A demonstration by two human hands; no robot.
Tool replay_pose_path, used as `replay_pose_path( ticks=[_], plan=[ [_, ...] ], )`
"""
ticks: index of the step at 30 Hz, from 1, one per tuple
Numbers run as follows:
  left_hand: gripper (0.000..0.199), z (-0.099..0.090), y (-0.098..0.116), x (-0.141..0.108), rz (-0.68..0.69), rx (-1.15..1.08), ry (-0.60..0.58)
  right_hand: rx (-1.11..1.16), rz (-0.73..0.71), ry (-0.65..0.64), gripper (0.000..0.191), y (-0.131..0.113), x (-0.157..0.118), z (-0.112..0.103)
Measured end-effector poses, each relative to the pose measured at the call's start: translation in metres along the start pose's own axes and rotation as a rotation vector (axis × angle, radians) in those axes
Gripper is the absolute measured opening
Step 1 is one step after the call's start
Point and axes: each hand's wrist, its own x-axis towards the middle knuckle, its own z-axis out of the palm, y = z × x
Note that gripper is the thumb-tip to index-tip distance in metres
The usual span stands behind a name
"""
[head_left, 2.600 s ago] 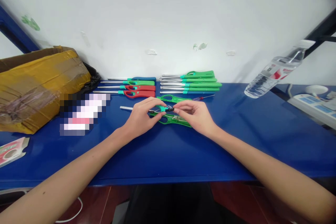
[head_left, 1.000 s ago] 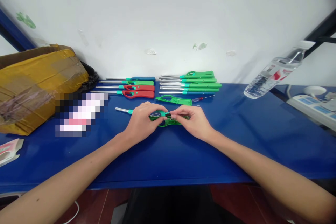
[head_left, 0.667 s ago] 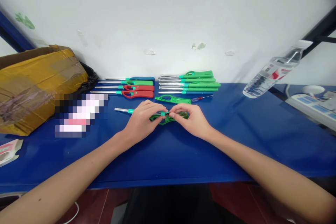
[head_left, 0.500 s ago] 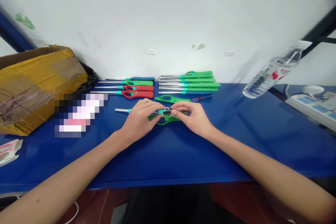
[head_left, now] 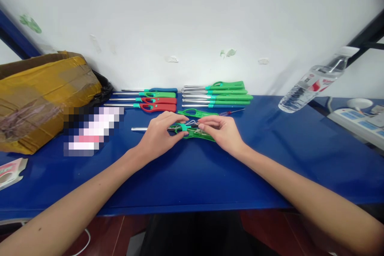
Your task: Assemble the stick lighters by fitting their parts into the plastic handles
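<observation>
A green lighter shell half (head_left: 202,135) lies open side up under both hands, with a metal tube (head_left: 138,129) reaching out to the left. My left hand (head_left: 159,130) is closed, with thumb and forefinger on a teal trigger (head_left: 184,127) over the shell. My right hand (head_left: 225,131) pinches a small black part (head_left: 195,125) beside the trigger, its tip hidden by the fingers. A thin white wire (head_left: 192,122) bends up between the fingertips. Just beyond the hands lie another green shell half (head_left: 192,112) and a screwdriver (head_left: 228,113).
Several green lighters (head_left: 231,98) are stacked along the wall, with red lighters (head_left: 162,107), a green one and a blue lighter (head_left: 163,90) to their left. A taped cardboard box (head_left: 45,100) stands left. A water bottle (head_left: 315,82) and a power strip (head_left: 357,124) are right.
The teal trigger now shows more plainly between my left fingers. My right hand has shifted slightly right, and the white wire stands out in a wider bend.
</observation>
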Motion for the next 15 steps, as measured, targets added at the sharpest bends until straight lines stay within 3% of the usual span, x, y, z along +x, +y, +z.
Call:
replay_pose_path(
  ticks=[15],
  plan=[
    [0.019, 0.0036, 0.0014, -0.0022, 0.089, 0.007, 0.014, -0.022, 0.025, 0.006, 0.023, 0.0002, -0.0014, 0.0006]
  ],
)
